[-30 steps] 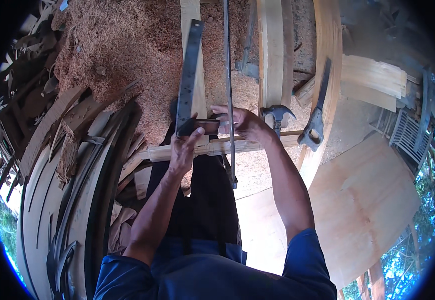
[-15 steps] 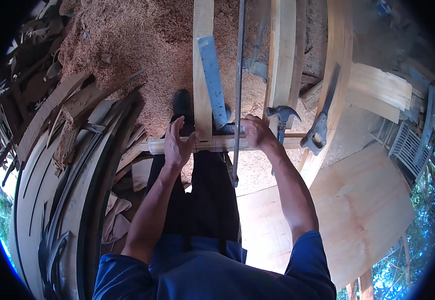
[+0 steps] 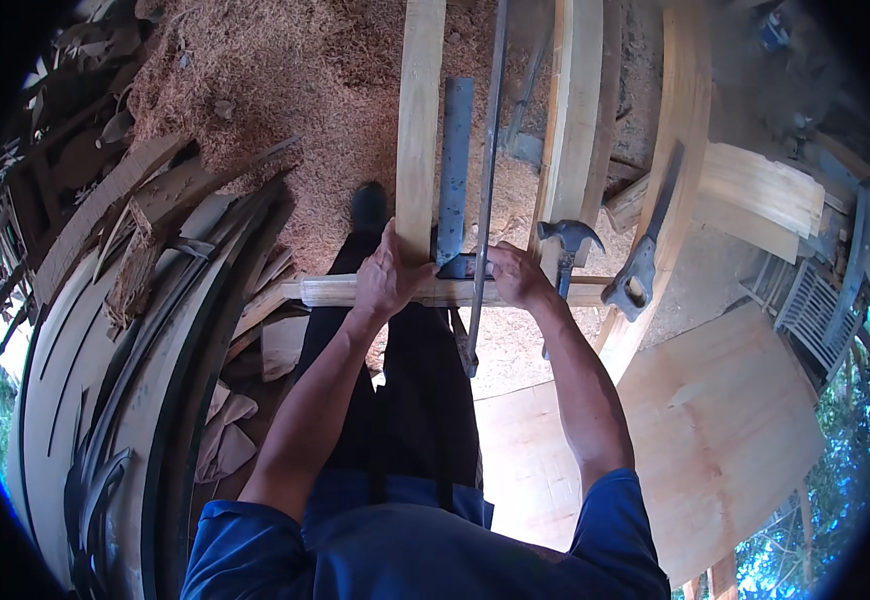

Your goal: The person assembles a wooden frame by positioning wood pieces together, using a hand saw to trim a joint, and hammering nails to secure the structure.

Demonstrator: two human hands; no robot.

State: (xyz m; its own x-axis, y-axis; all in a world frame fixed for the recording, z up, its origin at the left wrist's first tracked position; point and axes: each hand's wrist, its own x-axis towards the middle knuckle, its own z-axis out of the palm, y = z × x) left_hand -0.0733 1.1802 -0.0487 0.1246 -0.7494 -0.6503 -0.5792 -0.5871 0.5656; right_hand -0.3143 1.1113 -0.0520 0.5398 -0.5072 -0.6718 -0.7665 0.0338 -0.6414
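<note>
A pale wooden plank point(image 3: 419, 140) runs away from me, its near end over a wooden crosspiece point(image 3: 330, 291). My left hand point(image 3: 385, 280) is closed on that near end, thumb pointing toward the try square. The try square point(image 3: 454, 165) has a blue-grey metal blade standing just right of the plank and roughly parallel to it. My right hand point(image 3: 519, 275) is closed on the square's short dark stock, fingers bunched. A long thin metal bar point(image 3: 488, 150) passes over the stock between my hands. Close to my right hand lies a claw hammer point(image 3: 570, 236).
A handsaw point(image 3: 638, 275) lies on a wide board point(image 3: 690, 110) at right. More timber point(image 3: 577, 120) stands beyond the hammer. Wood shavings point(image 3: 255, 80) cover the ground ahead. Stacked boards and scraps point(image 3: 105, 400) crowd the left; a plywood sheet point(image 3: 715, 430) lies at lower right.
The square's blade has swung off the plank and now lies to its right. My left hand has moved right and closed on the plank's near end. My right hand still holds the square.
</note>
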